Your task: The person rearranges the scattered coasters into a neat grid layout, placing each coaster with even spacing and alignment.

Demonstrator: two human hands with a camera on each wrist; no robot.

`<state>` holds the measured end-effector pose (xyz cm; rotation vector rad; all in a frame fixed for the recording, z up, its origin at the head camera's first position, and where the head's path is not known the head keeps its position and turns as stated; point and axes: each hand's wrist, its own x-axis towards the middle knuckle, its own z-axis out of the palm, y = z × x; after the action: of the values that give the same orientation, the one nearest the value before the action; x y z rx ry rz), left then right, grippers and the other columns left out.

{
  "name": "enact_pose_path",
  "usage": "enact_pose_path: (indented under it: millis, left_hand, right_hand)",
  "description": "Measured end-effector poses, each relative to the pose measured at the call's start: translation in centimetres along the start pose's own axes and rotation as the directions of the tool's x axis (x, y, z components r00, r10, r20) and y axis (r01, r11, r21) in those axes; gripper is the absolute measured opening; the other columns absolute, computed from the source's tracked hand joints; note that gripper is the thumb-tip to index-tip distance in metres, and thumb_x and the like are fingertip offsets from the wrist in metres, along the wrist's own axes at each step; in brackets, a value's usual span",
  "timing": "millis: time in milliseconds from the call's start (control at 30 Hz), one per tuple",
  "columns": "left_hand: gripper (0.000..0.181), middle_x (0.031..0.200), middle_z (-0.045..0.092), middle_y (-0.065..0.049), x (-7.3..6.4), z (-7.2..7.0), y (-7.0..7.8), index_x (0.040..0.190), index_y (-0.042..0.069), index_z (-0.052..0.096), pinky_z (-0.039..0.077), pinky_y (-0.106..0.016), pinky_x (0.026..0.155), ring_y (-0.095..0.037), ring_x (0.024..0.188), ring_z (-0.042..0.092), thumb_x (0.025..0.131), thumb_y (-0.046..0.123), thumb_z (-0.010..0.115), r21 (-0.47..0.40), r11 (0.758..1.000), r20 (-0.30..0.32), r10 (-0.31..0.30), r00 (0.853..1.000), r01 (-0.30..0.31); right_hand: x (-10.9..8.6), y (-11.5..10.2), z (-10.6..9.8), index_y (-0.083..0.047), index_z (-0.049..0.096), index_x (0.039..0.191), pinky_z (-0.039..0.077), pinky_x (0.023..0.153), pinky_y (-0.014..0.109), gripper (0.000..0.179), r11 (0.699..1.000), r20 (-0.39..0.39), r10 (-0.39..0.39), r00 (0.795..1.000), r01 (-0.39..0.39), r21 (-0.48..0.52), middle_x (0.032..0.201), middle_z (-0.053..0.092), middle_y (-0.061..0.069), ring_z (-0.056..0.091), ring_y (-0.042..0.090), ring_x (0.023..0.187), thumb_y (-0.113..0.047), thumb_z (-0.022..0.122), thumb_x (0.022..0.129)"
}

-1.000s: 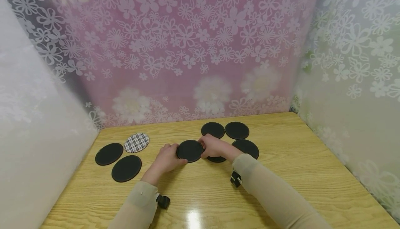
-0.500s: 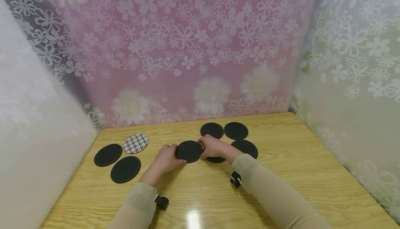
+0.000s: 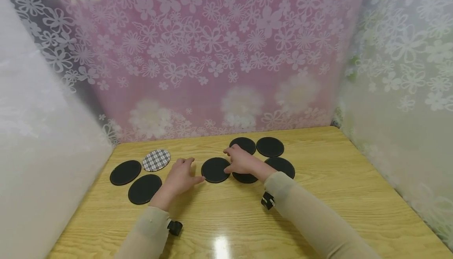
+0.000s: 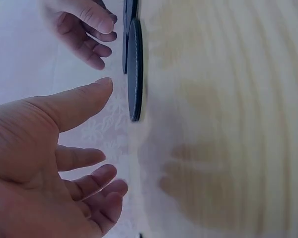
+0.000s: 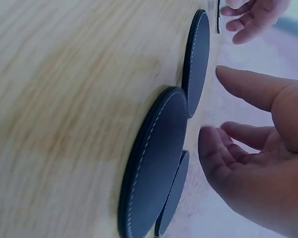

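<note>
A round black coaster (image 3: 214, 170) with stitched edging lies flat on the wooden table between the two hands. To its left, my left hand (image 3: 179, 178) is spread above the wood, thumb apart from the coaster's rim and nothing in its grasp. My right hand (image 3: 242, 161) hovers over the coaster's right side and over a neighbouring black coaster (image 3: 245, 178), which it partly hides. Its thumb and fingers are parted and hold nothing, as the right wrist view shows. Behind that hand is another black coaster (image 3: 244, 143).
At the right lie two more black coasters, one at the back (image 3: 270, 147) and one nearer (image 3: 283, 166). On the left are a plaid coaster (image 3: 156, 160) and two black coasters, one outer (image 3: 125, 172) and one nearer (image 3: 144, 189). Floral cloth (image 3: 226, 94) walls the table.
Both hands have let go of the middle coaster, which stays in place beside its neighbour. The left hand has drawn back leftward; the right hand has lifted and opened.
</note>
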<state>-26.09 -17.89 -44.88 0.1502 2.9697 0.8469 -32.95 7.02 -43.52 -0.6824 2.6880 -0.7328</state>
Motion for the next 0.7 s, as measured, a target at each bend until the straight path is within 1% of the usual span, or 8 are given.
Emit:
enact_pose_path:
  millis: [100,200,300,433,567,700]
  left_hand:
    - [0.087,0.161,0.044,-0.033,-0.1,-0.8,-0.5,0.164,-0.005,0.045,0.042,-0.067,0.117,-0.053,0.148,0.044,0.099,0.035,0.087,0.037,0.999,-0.020,-0.008,1.000,0.009]
    - [0.089,0.164,0.041,-0.034,-0.1,-1.5,-1.3,0.164,-0.007,0.043,0.037,-0.069,0.120,-0.055,0.152,0.039,0.099,0.036,0.086,0.088,0.996,-0.037,-0.014,0.999,0.017]
    - [0.090,0.169,0.034,-0.035,-0.3,-2.2,-2.1,0.165,-0.006,0.041,0.031,-0.073,0.122,-0.056,0.157,0.031,0.099,0.037,0.086,0.124,0.992,-0.048,-0.032,0.998,0.038]
    - [0.093,0.172,0.028,-0.036,-0.7,-3.5,-3.2,0.166,-0.006,0.040,0.027,-0.077,0.122,-0.057,0.159,0.025,0.098,0.037,0.087,0.164,0.985,-0.062,-0.036,0.997,0.046]
    - [0.097,0.172,0.028,-0.036,-0.8,-4.8,-4.6,0.166,-0.006,0.039,0.025,-0.080,0.121,-0.058,0.159,0.024,0.096,0.038,0.089,0.192,0.980,-0.077,-0.031,0.997,0.046]
    - [0.097,0.174,0.026,-0.035,-0.9,-5.6,-6.2,0.168,-0.004,0.038,0.023,-0.082,0.120,-0.059,0.159,0.023,0.097,0.040,0.088,0.200,0.978,-0.088,-0.037,0.995,0.054]
  right_hand:
    - [0.4,-0.6,0.0,-0.003,0.047,0.165,0.052,0.110,0.053,0.075,0.999,-0.020,-0.024,0.999,0.023,-0.041,0.160,0.048,0.021,0.055,0.038,0.140,-0.025,0.083,0.103]
    - [1.0,-1.2,0.0,-0.006,0.042,0.169,0.042,0.120,0.059,0.078,0.998,-0.024,-0.037,0.999,0.036,-0.048,0.171,0.039,0.021,0.039,0.042,0.157,-0.030,0.080,0.105]
    - [1.6,-1.7,0.4,-0.010,0.039,0.172,0.037,0.124,0.060,0.080,0.998,-0.021,-0.045,0.999,0.044,-0.044,0.175,0.035,0.019,0.032,0.041,0.162,-0.034,0.078,0.107]
    - [2.3,-2.5,1.0,-0.011,0.037,0.172,0.035,0.126,0.058,0.080,0.995,-0.018,-0.082,0.996,0.081,-0.055,0.176,0.035,0.017,0.033,0.038,0.162,-0.037,0.076,0.108]
    - [2.8,-3.5,1.5,-0.012,0.033,0.174,0.031,0.129,0.057,0.082,0.991,-0.010,-0.115,0.993,0.114,-0.069,0.178,0.033,0.015,0.031,0.036,0.164,-0.038,0.075,0.108]
    - [3.5,-4.5,2.1,-0.012,0.029,0.175,0.028,0.131,0.054,0.086,0.985,0.000,-0.140,0.990,0.139,-0.106,0.179,0.029,0.014,0.028,0.035,0.165,-0.040,0.074,0.108]
